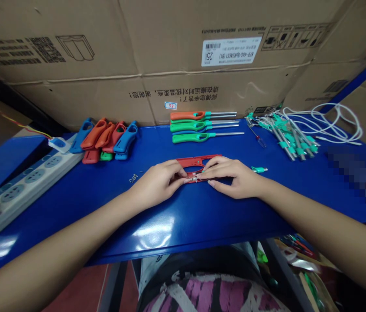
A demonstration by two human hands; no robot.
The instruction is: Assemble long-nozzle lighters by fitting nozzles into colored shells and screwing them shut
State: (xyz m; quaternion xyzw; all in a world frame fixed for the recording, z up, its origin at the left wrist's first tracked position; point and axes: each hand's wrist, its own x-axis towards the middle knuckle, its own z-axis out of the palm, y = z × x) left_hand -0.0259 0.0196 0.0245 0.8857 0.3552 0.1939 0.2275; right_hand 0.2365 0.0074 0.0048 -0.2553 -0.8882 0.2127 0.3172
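2 red half-shells | 2 hands, both grasping the front one | 1 screwdriver | 1 power strip

Lower red shell part. hidden by R hand; far-R obj. pixelated

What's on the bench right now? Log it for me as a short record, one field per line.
Left hand: left hand, fingers at the red casing
Right hand: right hand, fingers at the same casing
Between hands: small metal part; grip unclear
Far left: pile of coloured casings, beside power strip
Behind casing: lighters with metal tubes
Far right: metal tubes with green parts
Near those tubes: screwdriver
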